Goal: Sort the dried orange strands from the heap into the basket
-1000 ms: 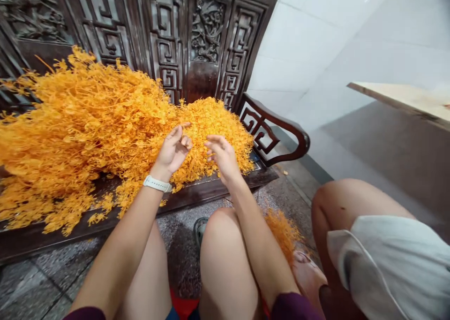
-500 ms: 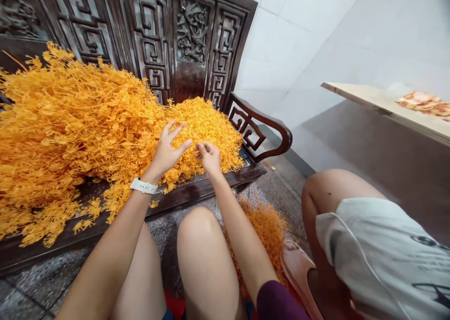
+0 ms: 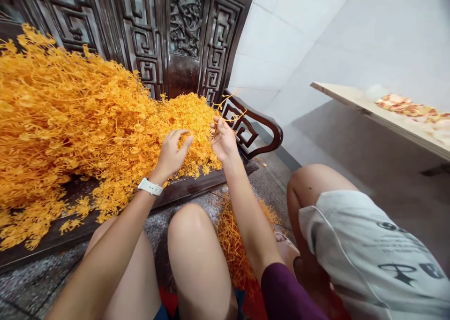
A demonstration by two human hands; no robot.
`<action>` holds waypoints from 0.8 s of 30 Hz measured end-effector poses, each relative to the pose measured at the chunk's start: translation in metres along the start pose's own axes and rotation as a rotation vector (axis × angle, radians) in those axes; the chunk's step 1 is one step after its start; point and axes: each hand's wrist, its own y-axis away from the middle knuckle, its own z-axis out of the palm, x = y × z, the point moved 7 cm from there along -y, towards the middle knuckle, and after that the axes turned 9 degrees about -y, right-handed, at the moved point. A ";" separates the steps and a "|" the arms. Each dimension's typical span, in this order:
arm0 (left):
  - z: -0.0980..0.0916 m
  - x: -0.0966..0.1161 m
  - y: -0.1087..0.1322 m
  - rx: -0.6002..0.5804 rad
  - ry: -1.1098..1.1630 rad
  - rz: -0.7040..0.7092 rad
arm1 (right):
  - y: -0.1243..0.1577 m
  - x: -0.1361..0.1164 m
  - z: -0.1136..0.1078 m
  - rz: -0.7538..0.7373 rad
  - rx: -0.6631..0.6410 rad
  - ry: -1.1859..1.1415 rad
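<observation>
My right hand point(image 3: 225, 144) pinches a thin, branched orange plastic stem point(image 3: 241, 115) with bare-looking forked tips. It is raised beside the bench's armrest. My left hand point(image 3: 174, 152), with a pale watch on the wrist, hovers over the near edge of a smaller heap of loose yellow-orange plastic pieces point(image 3: 193, 113). Its fingers are curved and the thumb stands apart, with nothing visible between them. Left of it spreads a large mound of yellow-orange plastic sprigs point(image 3: 98, 109) with stems showing. Both piles lie on a dark carved wooden bench point(image 3: 200, 186).
Stripped-looking orange stems point(image 3: 234, 245) are piled on the floor by my right knee. The bench's armrest point(image 3: 276, 134) curves beyond my right hand. Another person's bent leg in grey shorts point(image 3: 337, 217) is at right. A wooden board point(image 3: 351, 97) holds red-and-cream pieces.
My right hand has moved right and up, away from my left hand, and a branched stem now shows in it. My left hand has lowered slightly, its fingers more curled. The view has shifted slightly.
</observation>
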 end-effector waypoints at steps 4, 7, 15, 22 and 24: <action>0.025 0.010 0.007 -0.085 0.211 -0.102 | 0.013 0.003 0.004 0.025 -0.026 -0.021; 0.027 0.008 0.007 -0.110 0.191 -0.084 | 0.017 0.009 0.005 0.040 -0.065 -0.036; 0.028 0.007 0.002 -0.208 0.410 -0.120 | 0.015 0.008 0.000 -0.044 -0.009 0.306; 0.008 -0.015 -0.009 -0.131 0.228 -0.099 | 0.010 0.022 0.006 0.087 -0.092 0.507; -0.002 -0.020 -0.011 -0.071 0.169 -0.102 | 0.014 0.026 0.005 0.132 -0.117 0.484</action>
